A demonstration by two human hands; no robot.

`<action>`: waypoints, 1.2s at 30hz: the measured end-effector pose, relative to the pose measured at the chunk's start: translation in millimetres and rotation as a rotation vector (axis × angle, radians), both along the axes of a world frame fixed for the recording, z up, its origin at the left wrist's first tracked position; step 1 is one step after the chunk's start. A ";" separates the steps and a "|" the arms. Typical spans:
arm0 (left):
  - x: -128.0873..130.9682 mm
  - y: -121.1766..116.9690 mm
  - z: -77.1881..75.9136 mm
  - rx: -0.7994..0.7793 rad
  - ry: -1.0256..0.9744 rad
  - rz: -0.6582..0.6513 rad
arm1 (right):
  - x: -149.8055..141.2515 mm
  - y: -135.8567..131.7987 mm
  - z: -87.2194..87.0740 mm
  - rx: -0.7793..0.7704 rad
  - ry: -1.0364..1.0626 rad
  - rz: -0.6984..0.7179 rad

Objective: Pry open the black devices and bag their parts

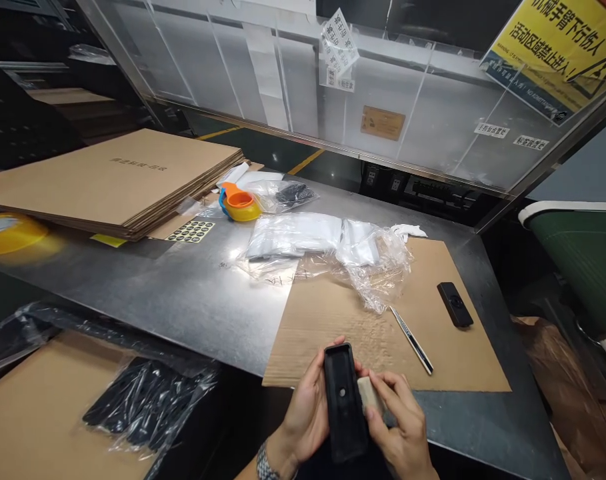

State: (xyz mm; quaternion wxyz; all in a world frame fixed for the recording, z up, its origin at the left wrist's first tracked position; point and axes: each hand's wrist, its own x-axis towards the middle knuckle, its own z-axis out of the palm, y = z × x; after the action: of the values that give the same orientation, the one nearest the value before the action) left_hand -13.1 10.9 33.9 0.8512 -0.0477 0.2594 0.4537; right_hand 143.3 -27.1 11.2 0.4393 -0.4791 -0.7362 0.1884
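Note:
In my left hand [307,415] is a long black plastic housing [343,407], its hollow side turned up toward me and a small light spot showing inside. The fingers wrap round it from behind and from the left. My right hand [403,427] pinches a small beige block [370,395] between thumb and fingers, close against the housing's right edge. What the block is made of I cannot tell. Beyond my hands a utility knife [411,340] lies on a cardboard sheet [333,333]. A similar black part [455,305] rests toward the sheet's right side.
Clear plastic bags with white packets [303,233] lie across the metal table [183,300]. An orange tape dispenser [240,202] stands beside stacked cardboard [113,173] at left. A yellow tape roll [10,233] is at the far left. Below, a box holds bagged black parts [147,403].

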 end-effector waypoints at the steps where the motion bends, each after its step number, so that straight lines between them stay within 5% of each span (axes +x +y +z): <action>1: -1.0 0.6 0.5 0.015 0.014 -0.003 | 0.2 0.0 0.3 -0.012 -0.005 -0.015; 6: -5.3 2.8 -5.4 0.008 0.096 -0.009 | 19.4 9.6 -12.6 -0.094 -0.124 -0.224; 12: -4.6 0.3 -14.0 0.045 0.145 -0.076 | 98.8 62.4 -50.0 -0.077 -0.446 -0.647; 17: -2.4 -2.1 -14.2 0.071 0.121 -0.110 | 130.3 84.1 -56.3 -0.099 -0.581 -0.711; 24: 0.9 -2.5 -11.1 0.085 0.178 -0.126 | 80.0 80.3 -52.4 -0.147 -0.633 -0.499; 29: -0.6 -2.6 -10.3 0.070 0.188 -0.119 | 70.4 90.0 -53.0 -0.262 -0.548 -0.446; 36: -14.8 17.2 -8.0 0.081 0.230 0.111 | 40.9 34.3 4.5 -0.526 -0.246 -0.094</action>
State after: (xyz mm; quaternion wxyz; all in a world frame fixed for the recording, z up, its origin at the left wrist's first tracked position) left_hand -28.0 28.1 26.0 0.7906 0.0248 0.3339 0.5127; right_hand 184.2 7.3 15.6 0.2155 -0.6293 -0.6868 0.2929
